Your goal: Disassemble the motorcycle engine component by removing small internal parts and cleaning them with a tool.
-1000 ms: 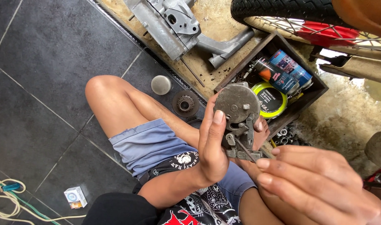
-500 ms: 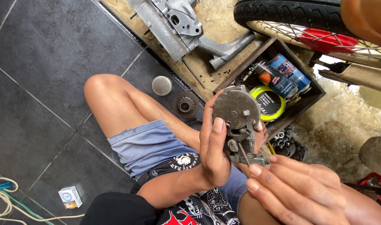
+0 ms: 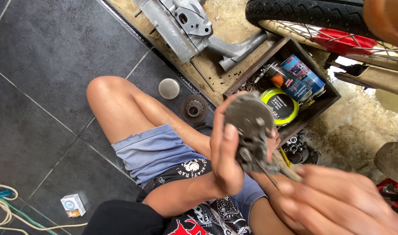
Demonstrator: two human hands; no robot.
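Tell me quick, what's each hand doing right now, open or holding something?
Left hand: closed around the round grey metal mechanical part, holding it up.
Right hand: open, fingers spread, blurred, holding nothing visible, just beside that part.

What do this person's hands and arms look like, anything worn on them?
Both are bare: no gloves, rings, watch or wristbands show on the left hand or the right hand, which is blurred near the camera. The forearms are uncovered. The only clothing nearby is a black printed shirt and grey-blue shorts.

A dull grey metal part (image 3: 250, 126) is shown against blue shorts (image 3: 153, 150), dark slate floor tiles (image 3: 42, 65) and a yellow-rimmed black tin (image 3: 281, 105).
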